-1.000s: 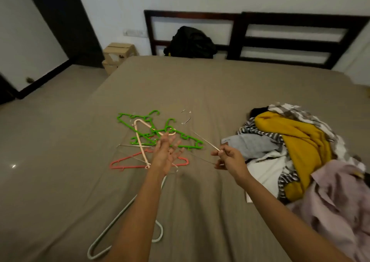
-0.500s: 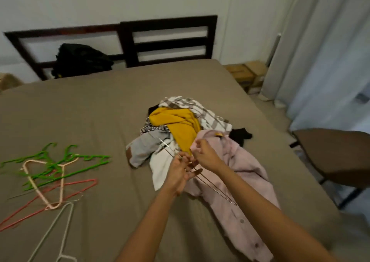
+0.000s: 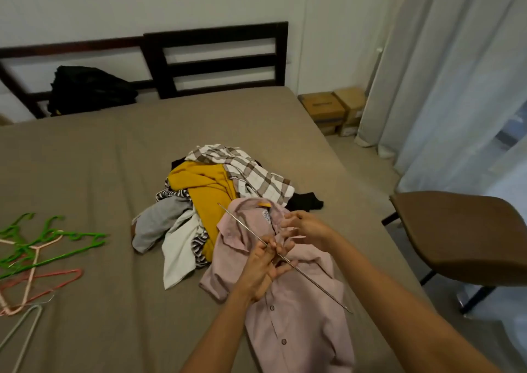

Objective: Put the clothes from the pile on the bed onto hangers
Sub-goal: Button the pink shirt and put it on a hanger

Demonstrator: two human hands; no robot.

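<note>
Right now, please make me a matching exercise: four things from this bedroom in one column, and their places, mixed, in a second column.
Things:
1 wire hanger
2 green hangers
3 black bag
4 brown chair

Places:
A against the headboard
B held over the pink shirt
C beside the bed, on the right
D on the bed, far left

Pairs: 1-B, 2-D, 3-A, 4-C

one head-worn view looks forward and down over the bed.
</note>
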